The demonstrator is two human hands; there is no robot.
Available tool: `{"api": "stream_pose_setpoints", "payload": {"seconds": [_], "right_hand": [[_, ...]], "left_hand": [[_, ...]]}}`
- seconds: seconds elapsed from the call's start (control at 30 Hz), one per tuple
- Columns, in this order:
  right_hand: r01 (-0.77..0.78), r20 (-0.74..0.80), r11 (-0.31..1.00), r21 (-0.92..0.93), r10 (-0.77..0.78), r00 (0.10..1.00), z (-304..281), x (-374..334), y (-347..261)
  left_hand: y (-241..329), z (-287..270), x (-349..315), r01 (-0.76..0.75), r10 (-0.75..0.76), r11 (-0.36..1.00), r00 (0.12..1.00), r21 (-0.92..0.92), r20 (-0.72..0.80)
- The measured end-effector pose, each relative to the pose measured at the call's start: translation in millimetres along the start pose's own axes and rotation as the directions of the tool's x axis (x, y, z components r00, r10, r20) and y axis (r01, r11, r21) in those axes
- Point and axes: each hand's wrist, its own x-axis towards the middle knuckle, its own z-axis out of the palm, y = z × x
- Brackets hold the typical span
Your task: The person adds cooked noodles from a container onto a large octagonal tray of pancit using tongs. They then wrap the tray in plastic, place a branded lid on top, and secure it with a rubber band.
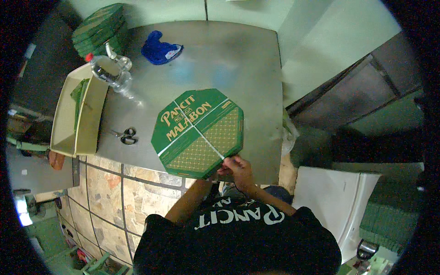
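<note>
A flat octagonal green box [198, 133] with a woven-pattern panel lies at the front edge of the steel table. White string [206, 141] crosses its lid in two directions. My right hand [237, 168] is at the box's near right edge, its thumb and fingers pinched together on the string. Close beside it, my left hand [215, 175] reaches to the same edge; its fingers are mostly hidden by the box and my right hand. Black-handled scissors [129, 135] rest on the table, left of the box.
Left on the steel table [247, 59] are a cream bin [87, 133] holding something green, clear plastic bottles [107, 73] and stacked green boxes [98, 34]. A crumpled blue item [158, 49] lies toward the back. A white chest [327, 201] stands at right.
</note>
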Motion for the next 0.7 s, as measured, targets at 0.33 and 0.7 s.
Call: {"api": "stream_pose_setpoints", "payload": {"seconds": [0.33, 0.7], "right_hand": [[0.375, 0.363, 0.746, -0.550, -0.191, 0.912, -55.4, 23.9, 50.0], [0.149, 0.093, 0.706, -0.692, -0.117, 0.989, -164.4, 131.5, -97.9]], "left_hand": [[50.4, 53.0, -91.4, -0.228, 0.134, 0.240, 0.971, 0.944, 0.201], [157.5, 93.8, 71.6, -0.306, 0.263, -0.039, 0.915, 0.951, 0.305]]}}
